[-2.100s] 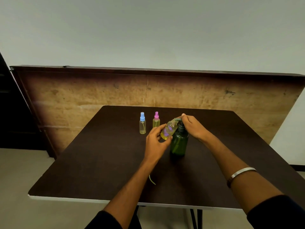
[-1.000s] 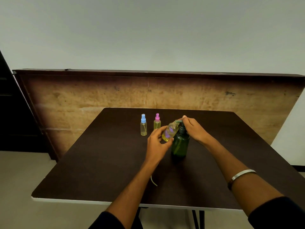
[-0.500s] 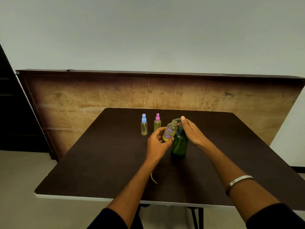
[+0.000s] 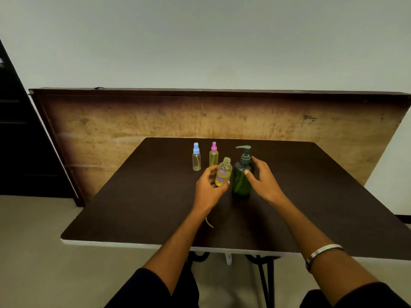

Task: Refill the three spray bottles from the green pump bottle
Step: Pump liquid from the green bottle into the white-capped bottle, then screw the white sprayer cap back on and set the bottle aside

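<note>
An uncapped spray bottle [image 4: 223,172] of clear plastic, round-shouldered with a threaded neck, holds yellow liquid and shows a purple patch on its side; it tilts slightly and is raised off the dark, matte tabletop [image 4: 138,196]. The left hand [image 4: 210,188] grips its lower half, thumb and fingers curled round it. Just to its right stands the green pump bottle [image 4: 242,177], a translucent dark green cylinder with a darker collar and a curved pump spout pointing left. The right hand [image 4: 261,177] is beside it, fingers loosely spread and touching the bottle's shoulder and side without closing round it. Behind the left hand stand two slim clear spray bottles with yellowish liquid, upright and near each other: a blue-capped spray bottle [image 4: 196,157] and, to its right, a pink-capped spray bottle [image 4: 213,155]. A thin pale tube [image 4: 209,222] lies on the tabletop by the left wrist. A metal bangle [image 4: 323,250] circles the right forearm. A worn brown board [image 4: 133,121] leans behind the table.
</note>
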